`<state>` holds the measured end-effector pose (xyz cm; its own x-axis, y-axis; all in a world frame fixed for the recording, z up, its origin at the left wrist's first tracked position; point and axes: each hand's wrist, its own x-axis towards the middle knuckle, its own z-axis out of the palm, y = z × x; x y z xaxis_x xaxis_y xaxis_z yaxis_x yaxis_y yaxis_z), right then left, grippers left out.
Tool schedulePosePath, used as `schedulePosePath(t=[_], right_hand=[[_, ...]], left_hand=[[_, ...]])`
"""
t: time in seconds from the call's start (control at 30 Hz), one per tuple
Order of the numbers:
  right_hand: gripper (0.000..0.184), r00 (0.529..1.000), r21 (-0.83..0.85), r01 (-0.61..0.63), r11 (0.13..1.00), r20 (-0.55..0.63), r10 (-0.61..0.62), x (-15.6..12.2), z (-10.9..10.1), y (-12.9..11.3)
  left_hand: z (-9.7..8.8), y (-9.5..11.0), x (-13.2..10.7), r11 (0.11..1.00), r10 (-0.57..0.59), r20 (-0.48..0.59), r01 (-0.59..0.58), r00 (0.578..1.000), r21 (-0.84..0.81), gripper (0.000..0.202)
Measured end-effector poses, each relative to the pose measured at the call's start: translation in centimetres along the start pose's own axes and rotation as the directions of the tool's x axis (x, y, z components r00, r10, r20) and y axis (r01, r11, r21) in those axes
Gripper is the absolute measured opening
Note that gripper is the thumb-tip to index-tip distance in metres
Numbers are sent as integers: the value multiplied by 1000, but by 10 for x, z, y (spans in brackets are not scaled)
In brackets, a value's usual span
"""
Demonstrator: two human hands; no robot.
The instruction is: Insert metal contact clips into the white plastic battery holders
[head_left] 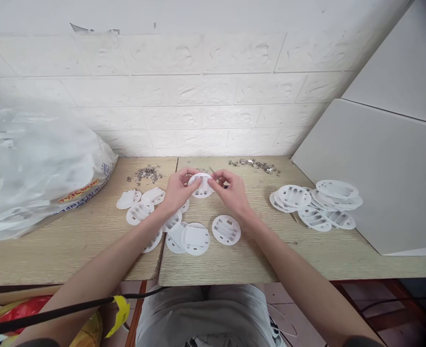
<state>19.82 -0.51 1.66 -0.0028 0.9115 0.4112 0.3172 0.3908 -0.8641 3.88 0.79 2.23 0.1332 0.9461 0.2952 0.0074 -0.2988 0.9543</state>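
My left hand (178,190) grips the left edge of a round white plastic battery holder (201,185), lifted just above the wooden table (234,262). My right hand (232,190) pinches a small thin metal piece (213,173) at the holder's upper right rim and also touches the holder. Several more white round holders (194,237) lie on the table just in front of my hands. A few others (140,205) lie to the left of my left wrist.
A stack of white round holders (317,205) sits at the right beside a grey board (372,173). Small metal contacts lie in piles (147,173) (256,165) near the brick wall. A big clear plastic bag (32,164) fills the left side.
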Motion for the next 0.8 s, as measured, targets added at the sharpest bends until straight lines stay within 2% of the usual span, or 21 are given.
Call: schedulePosePath(t=[0.07, 0.13, 0.23, 0.33, 0.4, 0.5, 0.63, 0.7, 0.8], right_hand=[[14, 970, -210, 232, 950, -15, -241, -1, 1, 4], [18, 908, -362, 403, 840, 46, -416, -2, 0, 9], [23, 849, -475, 502, 723, 109, -517, -1, -3, 16], [23, 838, -500, 516, 695, 128, -530, 0, -6, 19], [22, 856, -481, 502, 719, 154, -494, 0, -6, 17], [21, 908, -415, 416, 809, 147, -391, -1, -4, 12], [15, 986, -230, 131, 964, 131, -103, 1, 0, 9], [14, 980, -122, -46, 992, 186, 69, 3, 0, 10], [13, 915, -48, -293, 955, 276, 295, 6, -3, 12]], left_hand=[[-1, 0, 0, 982, 164, 10, -164, 986, 97, 10], [-4, 0, 0, 931, 301, 16, -298, 953, 210, 4], [-6, 1, 0, 873, 384, 19, -369, 923, 320, 7], [-6, 3, -1, 864, 393, 37, -382, 919, 328, 7], [-6, 4, -2, 876, 372, 44, -366, 927, 313, 5], [-5, 3, -1, 897, 331, 46, -329, 942, 296, 6], [-5, -3, 3, 896, 239, 96, -258, 966, 361, 14], [-6, -6, 4, 891, 151, 144, -198, 978, 410, 13], [-5, -9, 4, 894, -11, 212, -86, 977, 441, 14]])
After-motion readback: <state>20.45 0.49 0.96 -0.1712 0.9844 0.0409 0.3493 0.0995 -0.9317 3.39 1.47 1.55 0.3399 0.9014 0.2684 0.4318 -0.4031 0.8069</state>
